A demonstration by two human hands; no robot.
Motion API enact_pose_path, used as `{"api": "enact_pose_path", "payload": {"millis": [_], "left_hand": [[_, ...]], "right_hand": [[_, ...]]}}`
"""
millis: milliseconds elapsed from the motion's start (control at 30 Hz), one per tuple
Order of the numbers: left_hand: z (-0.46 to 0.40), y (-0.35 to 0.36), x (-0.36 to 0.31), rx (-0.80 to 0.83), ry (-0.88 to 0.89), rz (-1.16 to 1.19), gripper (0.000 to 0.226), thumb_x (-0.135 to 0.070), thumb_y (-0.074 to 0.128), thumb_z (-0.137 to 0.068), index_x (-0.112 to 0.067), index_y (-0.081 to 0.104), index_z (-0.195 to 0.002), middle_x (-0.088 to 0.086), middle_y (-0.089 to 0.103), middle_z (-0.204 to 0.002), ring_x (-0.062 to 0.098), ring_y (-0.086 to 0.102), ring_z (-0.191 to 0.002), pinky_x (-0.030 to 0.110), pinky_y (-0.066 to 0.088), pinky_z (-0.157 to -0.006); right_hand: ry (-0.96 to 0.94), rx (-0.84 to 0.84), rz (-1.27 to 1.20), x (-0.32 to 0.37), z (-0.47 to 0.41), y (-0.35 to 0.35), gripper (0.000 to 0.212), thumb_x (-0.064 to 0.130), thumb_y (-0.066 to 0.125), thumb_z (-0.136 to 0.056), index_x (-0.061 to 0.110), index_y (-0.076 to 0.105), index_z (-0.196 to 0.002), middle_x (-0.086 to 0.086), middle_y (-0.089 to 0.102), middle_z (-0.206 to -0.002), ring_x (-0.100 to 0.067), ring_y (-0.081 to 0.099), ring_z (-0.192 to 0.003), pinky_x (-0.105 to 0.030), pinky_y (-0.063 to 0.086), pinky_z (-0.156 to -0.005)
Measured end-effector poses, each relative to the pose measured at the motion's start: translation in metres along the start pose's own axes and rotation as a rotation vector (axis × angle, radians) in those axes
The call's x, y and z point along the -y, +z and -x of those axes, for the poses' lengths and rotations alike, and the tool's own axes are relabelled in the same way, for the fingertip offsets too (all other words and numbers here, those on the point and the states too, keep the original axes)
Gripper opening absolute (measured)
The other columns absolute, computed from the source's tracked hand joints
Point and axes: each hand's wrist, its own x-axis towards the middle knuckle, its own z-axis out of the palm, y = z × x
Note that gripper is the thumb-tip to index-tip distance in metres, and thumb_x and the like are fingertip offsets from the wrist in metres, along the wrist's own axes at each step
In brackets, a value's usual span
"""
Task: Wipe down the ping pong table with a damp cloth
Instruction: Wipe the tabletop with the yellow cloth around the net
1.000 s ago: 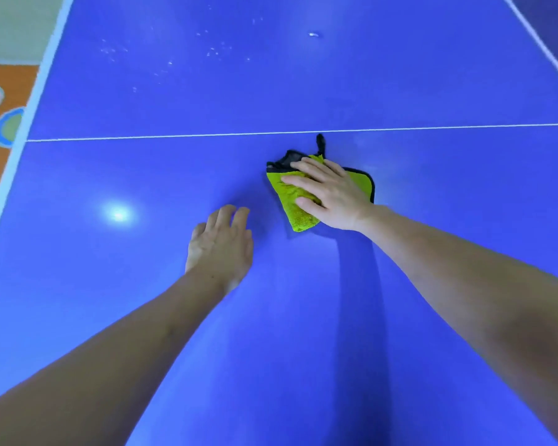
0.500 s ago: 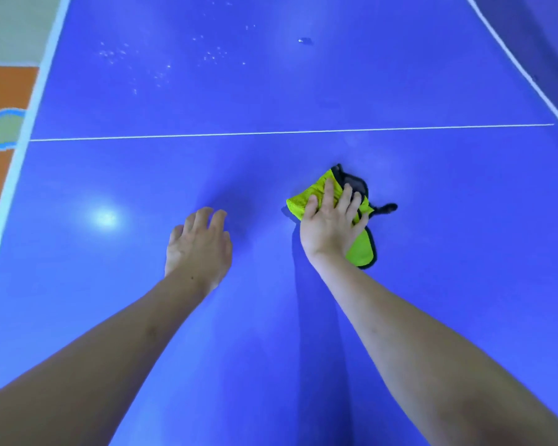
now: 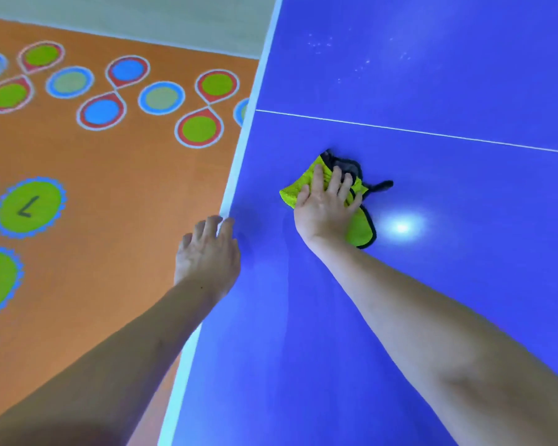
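Observation:
The blue ping pong table (image 3: 432,300) fills the right of the view, with a white edge stripe on its left side and a thin white centre line across it. A yellow-green cloth (image 3: 358,225) with black trim and a black loop lies flat on the table near that left edge. My right hand (image 3: 324,206) presses flat on the cloth, fingers spread over it. My left hand (image 3: 208,252) rests on the table's left edge, fingers apart, holding nothing.
Left of the table is an orange floor (image 3: 110,194) painted with green, blue and red circles, some numbered. Small white specks (image 3: 319,45) dot the far table half. A bright light reflection (image 3: 401,226) shines just right of the cloth.
The cloth and my right hand have moved left across the table to near its left edge. My left hand now sits on the edge stripe. The view has swung left, showing the floor.

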Motion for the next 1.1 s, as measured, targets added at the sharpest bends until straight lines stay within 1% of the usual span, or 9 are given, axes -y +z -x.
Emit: {"api": "enact_pose_path", "payload": {"millis": [133,233,333,467,567,667,833,1000,1100], "left_hand": [[0.027,-0.001,0.067,0.018,-0.090,0.030,0.045,-0.031,0.039,-0.100,-0.023,0.038,-0.144,0.003,0.046,-0.140,0.026,0.047,-0.125,0.043,0.043,-0.098],[0.039,-0.001,0.089,0.029,-0.118,0.014,0.046,-0.032,0.038,-0.099,-0.023,0.039,-0.144,0.003,0.047,-0.139,0.027,0.048,-0.124,0.044,0.044,-0.097],[0.047,-0.002,0.080,0.030,-0.126,0.005,0.045,-0.033,0.038,-0.099,-0.024,0.039,-0.143,0.002,0.047,-0.139,0.026,0.048,-0.124,0.044,0.044,-0.097],[0.049,-0.002,0.035,0.033,-0.103,-0.009,0.045,-0.032,0.037,-0.100,-0.024,0.038,-0.144,0.002,0.045,-0.141,0.026,0.047,-0.125,0.043,0.043,-0.098],[0.050,0.000,-0.015,0.016,-0.081,-0.016,0.044,-0.031,0.038,-0.100,-0.023,0.040,-0.143,0.001,0.045,-0.142,0.025,0.047,-0.126,0.043,0.042,-0.099],[0.052,0.004,-0.080,0.028,-0.027,-0.027,0.045,-0.030,0.038,-0.100,-0.022,0.040,-0.145,0.002,0.045,-0.143,0.025,0.045,-0.129,0.043,0.040,-0.101],[0.054,0.013,-0.211,0.035,0.123,-0.059,0.042,-0.030,0.034,-0.102,-0.023,0.038,-0.143,0.001,0.043,-0.142,0.024,0.044,-0.129,0.041,0.039,-0.100],[0.060,0.023,-0.335,0.023,0.259,-0.042,0.044,-0.031,0.034,-0.102,-0.023,0.036,-0.145,0.001,0.041,-0.143,0.023,0.044,-0.129,0.041,0.038,-0.102],[0.068,0.030,-0.384,0.021,0.333,-0.047,0.044,-0.031,0.036,-0.101,-0.022,0.036,-0.144,0.002,0.040,-0.142,0.025,0.045,-0.126,0.041,0.039,-0.101]], "right_hand": [[-0.238,0.072,0.032,0.090,0.008,0.019,0.058,0.045,0.032,-0.107,0.033,0.028,-0.163,-0.007,0.022,-0.172,-0.033,0.014,-0.159,-0.066,0.012,-0.123],[-0.556,0.129,0.059,0.117,0.018,0.027,0.054,0.043,0.038,-0.104,0.038,0.041,-0.157,-0.001,0.027,-0.171,-0.027,0.018,-0.159,-0.061,0.013,-0.125],[-0.838,0.101,0.032,0.093,0.027,0.030,0.047,0.042,0.042,-0.101,0.038,0.055,-0.146,0.003,0.039,-0.164,-0.024,0.030,-0.155,-0.060,0.021,-0.123],[-0.989,0.126,-0.007,0.034,0.022,0.017,0.048,0.046,0.041,-0.104,0.040,0.050,-0.150,0.005,0.039,-0.164,-0.021,0.030,-0.156,-0.054,0.021,-0.125],[-1.086,0.147,0.001,-0.035,0.011,-0.005,0.047,0.048,0.040,-0.106,0.042,0.047,-0.152,0.006,0.036,-0.166,-0.019,0.025,-0.158,-0.050,0.018,-0.127],[-1.054,0.136,0.009,-0.124,0.000,-0.030,0.047,0.049,0.039,-0.108,0.042,0.046,-0.154,0.006,0.035,-0.168,-0.018,0.023,-0.159,-0.049,0.018,-0.127],[-0.887,0.074,0.020,-0.277,-0.012,-0.075,0.045,0.047,0.042,-0.109,0.042,0.046,-0.153,0.007,0.036,-0.168,-0.018,0.025,-0.158,-0.049,0.022,-0.126],[-0.626,0.040,0.009,-0.414,-0.016,-0.116,0.045,0.050,0.039,-0.109,0.045,0.045,-0.153,0.010,0.033,-0.168,-0.013,0.021,-0.159,-0.046,0.019,-0.126],[-0.394,-0.030,-0.016,-0.471,-0.009,-0.129,0.047,0.055,0.037,-0.107,0.046,0.046,-0.151,0.010,0.035,-0.167,-0.014,0.023,-0.158,-0.049,0.020,-0.127]]}}
